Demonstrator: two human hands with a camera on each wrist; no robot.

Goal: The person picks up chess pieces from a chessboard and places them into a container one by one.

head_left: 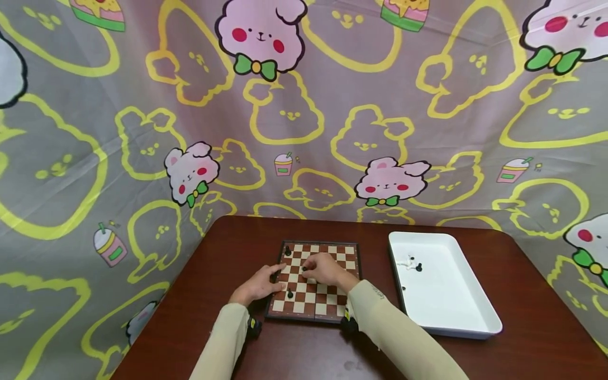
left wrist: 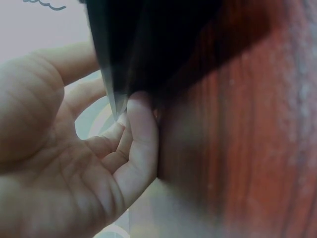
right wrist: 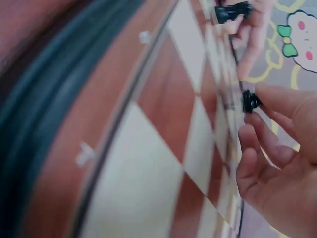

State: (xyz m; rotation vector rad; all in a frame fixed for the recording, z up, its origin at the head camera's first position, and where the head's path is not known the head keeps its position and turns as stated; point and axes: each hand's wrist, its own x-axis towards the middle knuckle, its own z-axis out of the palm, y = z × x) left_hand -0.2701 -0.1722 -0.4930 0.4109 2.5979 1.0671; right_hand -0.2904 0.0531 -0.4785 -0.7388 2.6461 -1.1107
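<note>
Brown and cream squares cover the flat, dark-rimmed chessboard (head_left: 304,289), which lies on a reddish-brown wooden table (head_left: 233,248). Over its left half, the person's right hand (head_left: 325,270) pinches a small, glossy black chess piece (right wrist: 251,100) between thumb and forefinger, with the gap between them narrow and the other fingers bent beneath. The piece's base is close to the squares; whether it touches them, I cannot tell.

At the board's left edge rests the left hand (head_left: 258,285), its thumb and forefinger set wide apart and touching the dark rim. In the left wrist view its lower fingers bend down beside that rim, near the tabletop; how firmly they press, I cannot tell.

Two more black pieces stand upright on the board: an upper black piece (head_left: 287,250) near the far left corner, and a lower black piece (head_left: 290,293) near the left hand's thumb.

Right of the board, apart from it, sits a shallow white rectangular tray (head_left: 451,295). Near its left wall are a cluster of small white pieces (head_left: 407,263) and a black piece in the tray (head_left: 419,267). Behind the table hangs grey-mauve fabric (head_left: 332,105) printed with yellow cartoon outlines.
</note>
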